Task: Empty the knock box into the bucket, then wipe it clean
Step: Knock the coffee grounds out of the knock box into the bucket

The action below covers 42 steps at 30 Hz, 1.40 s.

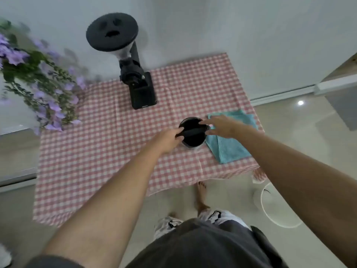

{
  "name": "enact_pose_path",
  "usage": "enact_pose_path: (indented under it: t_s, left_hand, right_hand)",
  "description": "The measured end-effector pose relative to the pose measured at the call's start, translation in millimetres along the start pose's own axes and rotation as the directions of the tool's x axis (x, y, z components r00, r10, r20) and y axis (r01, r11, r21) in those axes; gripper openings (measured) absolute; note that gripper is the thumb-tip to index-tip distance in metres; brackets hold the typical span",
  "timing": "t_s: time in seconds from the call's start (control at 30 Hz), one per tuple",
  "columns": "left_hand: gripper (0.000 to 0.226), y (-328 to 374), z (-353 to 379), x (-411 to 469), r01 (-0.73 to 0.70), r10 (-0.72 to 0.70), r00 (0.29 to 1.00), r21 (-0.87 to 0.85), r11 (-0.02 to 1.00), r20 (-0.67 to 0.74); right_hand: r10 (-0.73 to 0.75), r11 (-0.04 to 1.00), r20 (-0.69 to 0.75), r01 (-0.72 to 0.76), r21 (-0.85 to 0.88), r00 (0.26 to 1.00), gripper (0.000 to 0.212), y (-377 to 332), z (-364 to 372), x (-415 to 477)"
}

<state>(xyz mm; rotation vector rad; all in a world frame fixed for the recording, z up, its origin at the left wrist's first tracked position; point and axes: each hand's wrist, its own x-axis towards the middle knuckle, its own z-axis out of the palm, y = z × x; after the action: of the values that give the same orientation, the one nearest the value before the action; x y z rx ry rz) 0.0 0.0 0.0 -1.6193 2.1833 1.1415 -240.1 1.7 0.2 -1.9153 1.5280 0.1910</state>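
The round black knock box with a bar across its top stands on the pink checked tablecloth, right of centre. My left hand touches the left end of the bar and the rim, fingers curled there. My right hand reaches the right rim with fingers spread. A folded teal cloth lies just right of the box, partly under my right hand. The white bucket stands on the floor at the right, partly hidden by my right forearm.
A black coffee grinder with a wide round lid stands at the back of the table. Purple flowers hang over the table's left side. My bare feet stand on the tiled floor near the front edge.
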Motion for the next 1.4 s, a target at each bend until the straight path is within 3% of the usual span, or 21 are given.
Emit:
enact_pose_path:
  t_s: [0.27, 0.5, 0.87, 1.0, 1.1, 1.23, 1.4]
  left_hand:
    - [0.052, 14, 6, 29, 0.071, -0.073, 0.997, 0.083, 0.994, 0.021]
    - [0.049, 13, 9, 37, 0.153, -0.153, 0.988, 0.052, 0.987, -0.016]
    - [0.048, 25, -6, 21, -0.032, 0.032, 0.999, 0.037, 0.999, -0.007]
    - [0.069, 33, -3, 8, -0.085, 0.085, 0.996, 0.053, 0.995, 0.012]
    - [0.091, 33, 3, 2, -0.036, 0.039, 0.998, -0.061, 0.997, 0.052]
    - [0.036, 39, 14, -11, 0.016, 0.028, 0.985, -0.258, 0.966, 0.167]
    - [0.040, 60, 42, -26, 0.147, 0.000, 0.964, -0.535, 0.832, 0.265]
  right_hand:
    - [-0.023, 1.000, -0.024, 0.022, -0.020, 0.999, 0.043, 11, 4, 7]
    - [-0.061, 0.998, -0.095, 0.064, 0.029, 0.994, 0.028, 13, 10, 12]
    - [0.035, 0.986, -0.208, 0.000, 0.164, 0.978, 0.028, 12, 7, -16]
    - [0.121, 0.970, -0.258, -0.059, 0.238, 0.958, 0.031, 10, 16, -40]
    - [0.178, 0.955, -0.287, -0.095, 0.282, 0.941, 0.031, 5, 26, -63]
    - [0.229, 0.945, -0.314, -0.133, 0.300, 0.921, 0.031, 3, 40, -100]
    - [0.301, 0.914, -0.342, -0.167, 0.369, 0.890, 0.031, 9, 55, -157]
